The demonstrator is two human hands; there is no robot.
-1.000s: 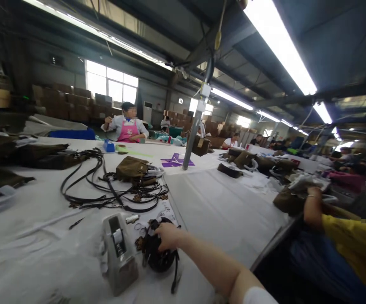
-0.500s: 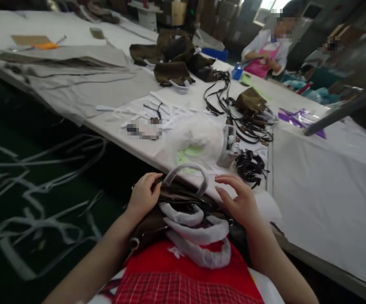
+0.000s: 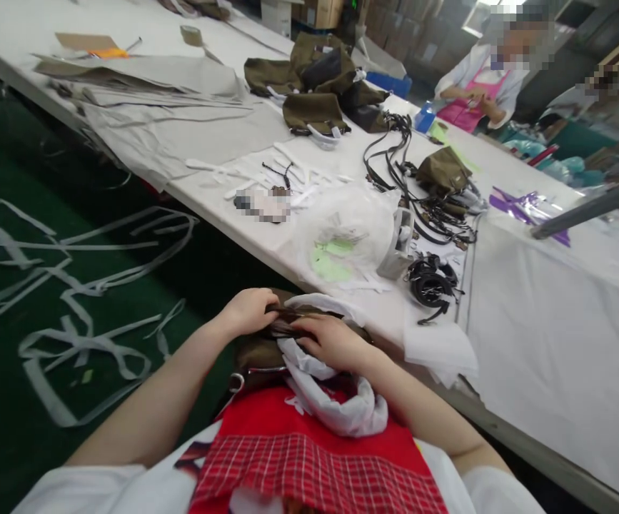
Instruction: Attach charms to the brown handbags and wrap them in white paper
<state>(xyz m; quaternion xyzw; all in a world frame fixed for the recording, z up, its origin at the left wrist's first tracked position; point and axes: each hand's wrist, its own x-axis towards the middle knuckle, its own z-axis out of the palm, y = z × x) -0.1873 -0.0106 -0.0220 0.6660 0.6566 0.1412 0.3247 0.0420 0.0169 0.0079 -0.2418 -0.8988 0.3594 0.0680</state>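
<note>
Against my red apron rests an olive-brown handbag [image 3: 258,354] with white-wrapped handles [image 3: 341,403], apparently more than one bag together. My left hand [image 3: 253,312] is closed on the left end of the bag's top edge, thumb and fingers pinching the dark rim. Beside it, my right hand [image 3: 330,341] has its fingers bent over the middle of the same opening, gripping the edge. Part of the bag's right side is hidden under that hand. One wrapped handle lies flat behind my fingers, by the table edge.
On the white table [image 3: 550,300] lie a clear plastic bag [image 3: 357,228] with green slips, coiled black straps [image 3: 432,282], and several brown bags [image 3: 314,114]. A metal pole [image 3: 592,210] slants in at right. White strips [image 3: 68,285] litter the green floor. A co-worker [image 3: 475,93] stands across the table.
My right hand has come left from beside the bag onto its opening. The standing handle has folded down. The view has shifted, so the table things sit farther right.
</note>
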